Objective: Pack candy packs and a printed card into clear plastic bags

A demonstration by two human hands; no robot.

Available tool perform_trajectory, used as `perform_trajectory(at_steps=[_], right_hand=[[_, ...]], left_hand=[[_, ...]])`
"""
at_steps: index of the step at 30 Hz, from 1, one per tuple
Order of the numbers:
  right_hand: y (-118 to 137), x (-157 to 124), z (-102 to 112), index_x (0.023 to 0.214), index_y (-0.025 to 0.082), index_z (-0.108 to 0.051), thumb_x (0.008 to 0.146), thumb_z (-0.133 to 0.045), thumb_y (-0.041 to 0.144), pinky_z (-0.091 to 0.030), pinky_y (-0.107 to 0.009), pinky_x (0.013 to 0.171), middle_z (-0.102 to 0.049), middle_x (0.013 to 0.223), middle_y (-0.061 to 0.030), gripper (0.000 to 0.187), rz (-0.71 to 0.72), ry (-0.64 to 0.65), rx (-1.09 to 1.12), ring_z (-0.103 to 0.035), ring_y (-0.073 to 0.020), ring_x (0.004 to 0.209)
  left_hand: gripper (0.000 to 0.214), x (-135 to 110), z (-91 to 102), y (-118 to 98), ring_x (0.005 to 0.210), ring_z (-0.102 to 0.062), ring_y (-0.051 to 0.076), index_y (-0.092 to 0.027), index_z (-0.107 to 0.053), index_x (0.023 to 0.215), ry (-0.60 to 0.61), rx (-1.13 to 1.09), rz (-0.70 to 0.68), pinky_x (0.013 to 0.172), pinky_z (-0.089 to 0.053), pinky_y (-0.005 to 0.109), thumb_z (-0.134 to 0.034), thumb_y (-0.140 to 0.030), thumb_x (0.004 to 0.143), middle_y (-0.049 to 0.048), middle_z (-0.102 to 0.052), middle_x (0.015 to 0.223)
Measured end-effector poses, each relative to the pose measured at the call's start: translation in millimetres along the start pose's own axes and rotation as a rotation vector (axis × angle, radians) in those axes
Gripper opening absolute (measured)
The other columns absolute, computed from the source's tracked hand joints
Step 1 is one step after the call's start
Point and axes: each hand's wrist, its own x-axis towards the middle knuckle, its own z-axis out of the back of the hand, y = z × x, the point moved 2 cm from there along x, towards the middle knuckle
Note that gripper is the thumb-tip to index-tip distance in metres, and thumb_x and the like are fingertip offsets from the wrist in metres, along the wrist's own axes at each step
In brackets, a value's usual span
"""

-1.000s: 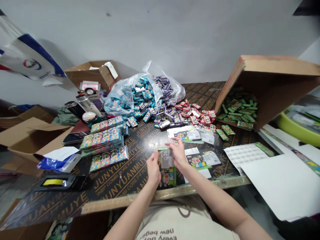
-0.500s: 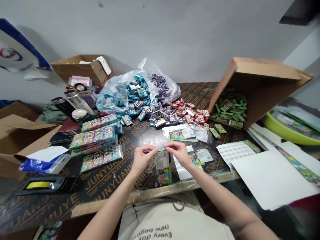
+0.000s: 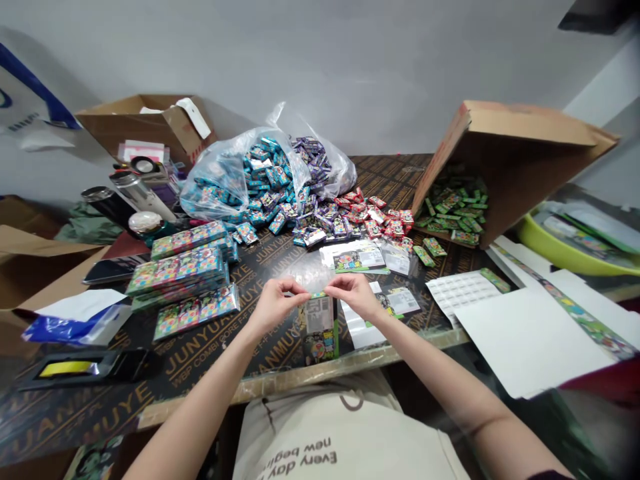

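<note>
My left hand (image 3: 273, 305) and my right hand (image 3: 356, 295) pinch the top edge of a clear plastic packet (image 3: 319, 327) from either side. The packet stands on the dark table, and a printed green-edged card shows through it. Right of it, a strip of clear film (image 3: 357, 327) lies under my right wrist. A flat printed card in a clear sleeve (image 3: 401, 301) lies close by on the right. Further up, more printed cards (image 3: 354, 260) lie near the heaped small packets.
Printed "JUNYUAN" board (image 3: 215, 340) forms the tabletop. Blue, purple and red packets heap in a plastic bag (image 3: 220, 183) and beyond it. Green packets spill from a tilted cardboard box (image 3: 500, 160). Colourful stacked strips (image 3: 177, 270), metal flasks (image 3: 143, 197), a tape dispenser (image 3: 67, 369) and white sheets (image 3: 530, 340) flank me.
Both hands have moved up from the packet's sides to pinch its top edge, and they stay there. The whole scene has shifted left and up as my head turned.
</note>
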Motion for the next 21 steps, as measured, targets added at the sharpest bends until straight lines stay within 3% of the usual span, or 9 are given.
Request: perform_trajectory(at_steps=[3,6,9,11,15,18,21], right_hand=[[3,1,3,0.068,0.016,-0.067,0.066,-0.067,0.033,-0.043,-0.026,0.06,-0.064,0.063,-0.0006,0.018,0.002,0.066,-0.021,-0.056,-0.013,0.058],[10,-6,4,0.07,0.017,-0.069,0.071,-0.063,0.035,-0.044,-0.029,0.064,-0.066,0.067,-0.0023,0.02,0.072,0.085,-0.127,-0.059,-0.0159,0.064],[14,-16,10,0.085,0.02,-0.07,0.082,-0.049,0.038,-0.043,-0.035,0.082,-0.068,0.09,-0.0048,0.028,0.155,0.185,-0.207,-0.06,-0.0202,0.087],[8,-15,23,0.098,0.023,-0.067,0.086,-0.041,0.037,-0.038,-0.038,0.091,-0.063,0.106,-0.0042,0.032,0.186,0.192,-0.236,-0.054,-0.0208,0.103],[-29,6,67,0.102,0.024,-0.063,0.079,-0.054,0.031,-0.037,-0.036,0.089,-0.061,0.106,-0.0051,0.025,0.125,-0.088,-0.593,-0.052,-0.0201,0.101],[-66,22,86,0.081,0.02,-0.067,0.068,-0.066,0.023,-0.035,-0.036,0.083,-0.063,0.085,-0.0049,0.014,0.004,-0.104,-0.87,-0.053,-0.0213,0.089],[-89,28,86,0.069,0.018,-0.066,0.064,-0.067,0.019,-0.032,-0.037,0.081,-0.062,0.076,-0.004,0.005,-0.036,-0.076,-0.92,-0.051,-0.0213,0.084]], left_hand=[[0.018,-1,1.4,-1,0.06,-0.058,0.015,-0.015,-0.068,0.062,0.083,0.018,-0.011,0.058,-0.043,0.024,-0.067,-0.033,0.065,0.0046,-0.065,0.063],[0.017,-5,0.8,-4,0.063,-0.058,0.015,-0.017,-0.067,0.061,0.062,0.122,-0.147,0.058,-0.043,0.024,-0.066,-0.033,0.067,0.0047,-0.064,0.068],[0.014,-13,-3.7,-8,0.065,-0.056,0.013,-0.017,-0.067,0.067,0.046,0.273,-0.283,0.061,-0.042,0.024,-0.061,-0.028,0.073,0.0039,-0.061,0.07],[0.016,-16,-8.0,-10,0.068,-0.053,0.013,-0.019,-0.068,0.08,0.076,0.394,-0.334,0.063,-0.041,0.024,-0.053,-0.024,0.079,0.0037,-0.058,0.073],[0.027,-15,-14.7,-11,0.069,-0.048,0.013,-0.026,-0.065,0.1,0.129,0.55,-0.37,0.062,-0.039,0.024,-0.045,-0.022,0.083,0.0031,-0.05,0.075],[0.022,-11,-16.8,-12,0.067,-0.047,0.013,-0.024,-0.068,0.093,0.116,0.501,-0.338,0.06,-0.038,0.024,-0.049,-0.027,0.082,0.0026,-0.048,0.071],[0.02,-9,-18.5,-12,0.065,-0.048,0.013,-0.021,-0.07,0.084,0.092,0.417,-0.288,0.059,-0.038,0.024,-0.052,-0.027,0.08,0.0025,-0.049,0.07]])
